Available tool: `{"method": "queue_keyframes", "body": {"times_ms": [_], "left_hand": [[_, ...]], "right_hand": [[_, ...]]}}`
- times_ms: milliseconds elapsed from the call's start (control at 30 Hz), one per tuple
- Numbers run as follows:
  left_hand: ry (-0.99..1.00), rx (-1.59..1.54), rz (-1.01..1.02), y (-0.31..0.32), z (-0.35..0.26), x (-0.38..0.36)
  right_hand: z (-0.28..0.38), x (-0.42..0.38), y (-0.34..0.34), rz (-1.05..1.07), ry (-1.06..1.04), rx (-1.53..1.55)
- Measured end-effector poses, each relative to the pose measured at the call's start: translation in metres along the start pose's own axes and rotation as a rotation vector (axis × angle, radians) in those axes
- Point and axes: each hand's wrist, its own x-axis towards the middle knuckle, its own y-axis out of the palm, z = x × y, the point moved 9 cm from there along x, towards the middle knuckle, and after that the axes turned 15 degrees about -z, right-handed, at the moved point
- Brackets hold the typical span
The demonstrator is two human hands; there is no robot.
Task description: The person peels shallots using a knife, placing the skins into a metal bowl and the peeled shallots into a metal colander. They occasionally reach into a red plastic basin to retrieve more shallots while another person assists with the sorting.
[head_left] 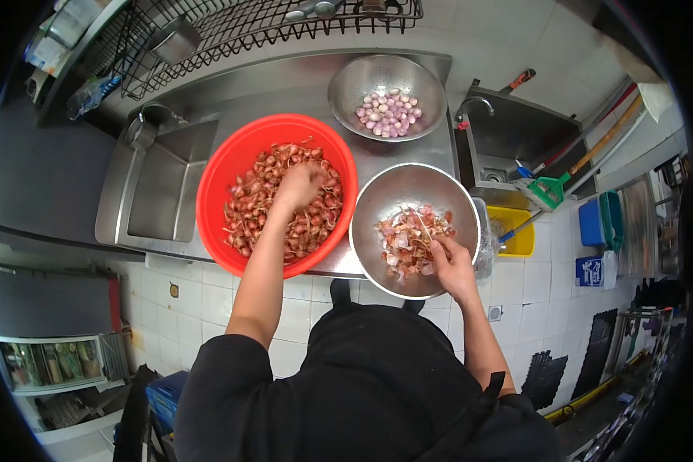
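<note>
A red plastic basin (pixel 213 179) on the steel counter holds a heap of unpeeled shallots (pixel 254 208), several with dry stalks. My left hand (pixel 302 186) is over the heap, its fingers bent down at the shallots and blurred by motion. To the right stands a steel mixing bowl (pixel 373 196) with papery shallot skins and trimmings (pixel 412 242) in it. My right hand (pixel 453 266) is at this bowl's right side, closed around a small knife (pixel 423 223) whose thin blade points up and left over the skins. Behind, a steel colander (pixel 346 88) contains peeled shallots (pixel 389 114).
A steel sink (pixel 162 196) lies left of the basin, and another sink (pixel 508 146) with a tap is at the right. A wire rack (pixel 262 38) hangs above the counter. Right of the bowl are a yellow bucket (pixel 520 239) and a green broom (pixel 548 191).
</note>
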Motion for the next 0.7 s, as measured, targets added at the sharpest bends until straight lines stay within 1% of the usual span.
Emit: {"method": "queue_keyframes", "body": {"times_ms": [33, 67, 100, 133, 167, 233, 267, 333, 367, 433, 467, 533, 600, 667, 700], "left_hand": [[0.094, 0.222, 0.206, 0.012, -0.002, -0.018], [0.119, 0.392, 0.277, 0.018, -0.003, -0.036], [0.176, 0.294, 0.18, 0.024, 0.012, -0.037], [0.235, 0.194, 0.082, 0.019, 0.011, -0.036], [0.246, 0.185, 0.09, 0.022, 0.018, -0.037], [0.044, 0.024, -0.018, -0.022, -0.003, -0.037], [0.061, 0.013, -0.003, -0.029, -0.018, -0.039], [-0.266, -0.702, 0.005, -0.036, -0.031, -0.05], [-0.257, -0.712, 0.04, -0.033, -0.045, -0.057], [-0.296, -1.012, 0.036, -0.031, -0.072, -0.073], [-0.301, -1.017, 0.079, -0.03, -0.085, -0.08], [-0.305, -1.217, 0.165, -0.031, -0.114, -0.094], [-0.321, -1.256, 0.211, -0.024, -0.124, -0.104], [-0.195, -1.283, 0.151, -0.03, -0.132, -0.104], [-0.167, -1.254, 0.135, -0.031, -0.134, -0.104]], "right_hand": [[-0.003, 0.0, 0.005, 0.038, 0.035, -0.012], [-0.007, 0.001, 0.009, 0.034, 0.04, -0.016], [-0.01, 0.003, 0.015, 0.016, -0.036, -0.033], [-0.003, 0.003, 0.018, -0.007, -0.113, -0.05], [-0.001, 0.004, 0.019, -0.02, -0.106, -0.054], [0.023, -0.005, 0.029, 0.009, -0.114, -0.03], [0.03, -0.008, 0.033, -0.014, -0.104, -0.034], [0.055, -0.021, 0.047, 0.021, -0.119, 0.287], [0.064, -0.025, 0.047, -0.012, -0.103, 0.281], [0.085, -0.038, 0.065, 0.156, -0.069, 0.261], [0.09, -0.04, 0.068, 0.124, -0.041, 0.257], [0.111, -0.043, 0.072, 0.105, -0.148, 0.33], [0.108, -0.043, 0.072, 0.087, -0.115, 0.289], [0.103, -0.044, 0.074, 0.091, -0.096, 0.252], [0.103, -0.043, 0.071, 0.063, -0.128, 0.256]]}}
